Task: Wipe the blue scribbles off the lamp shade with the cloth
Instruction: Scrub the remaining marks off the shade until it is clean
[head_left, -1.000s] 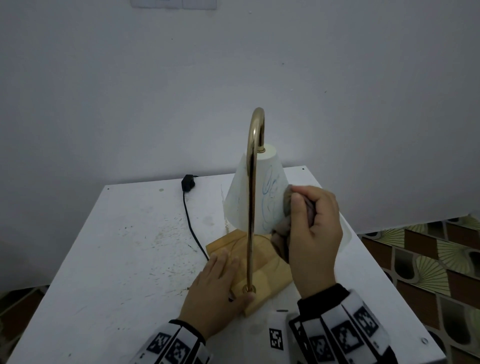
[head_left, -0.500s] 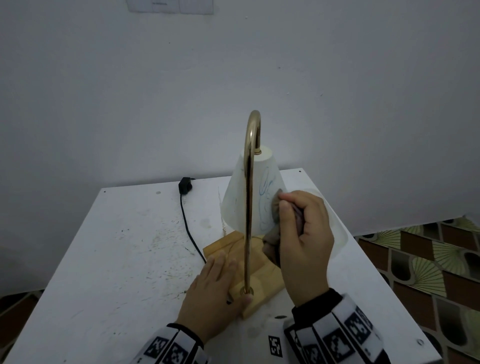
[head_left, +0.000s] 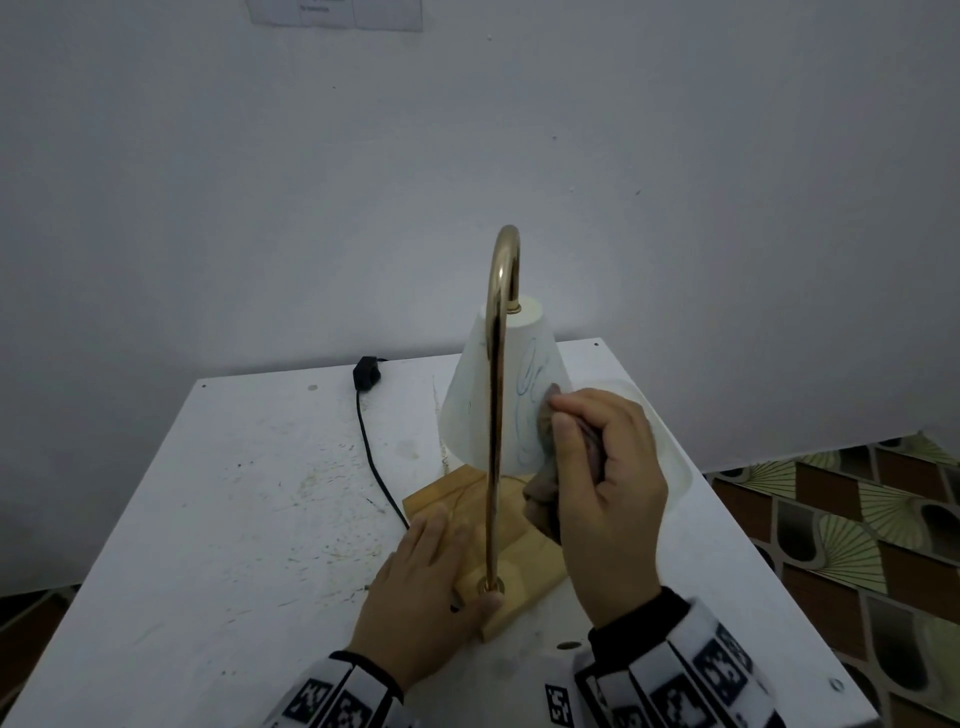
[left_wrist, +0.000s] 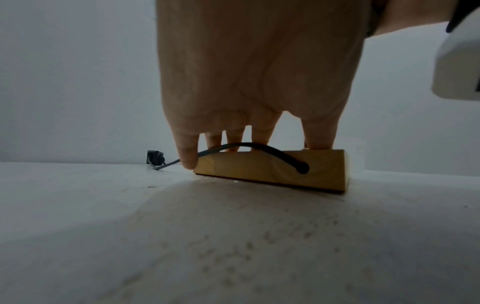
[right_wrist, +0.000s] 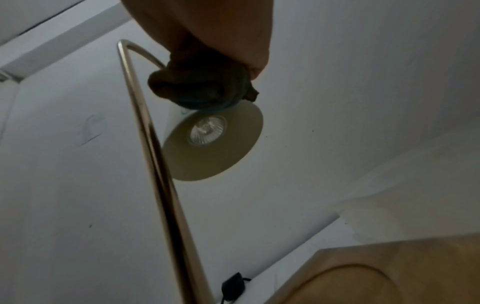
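A white cone lamp shade hangs from a curved brass arm over a wooden base. Blue scribbles run down the shade's right side. My right hand grips a bunched dark cloth and presses it against the shade's right flank beside the scribbles. From below, the cloth sits on the shade's outer wall near its rim. My left hand lies flat on the base with straight fingers over the base's edge.
The lamp stands on a scuffed white table against a grey wall. A black cord runs from the base to a plug at the back edge. Patterned floor lies to the right.
The right hand with the cloth slid left and slightly down on the shade, then back right and upward. The left hand stays pressed on the base.
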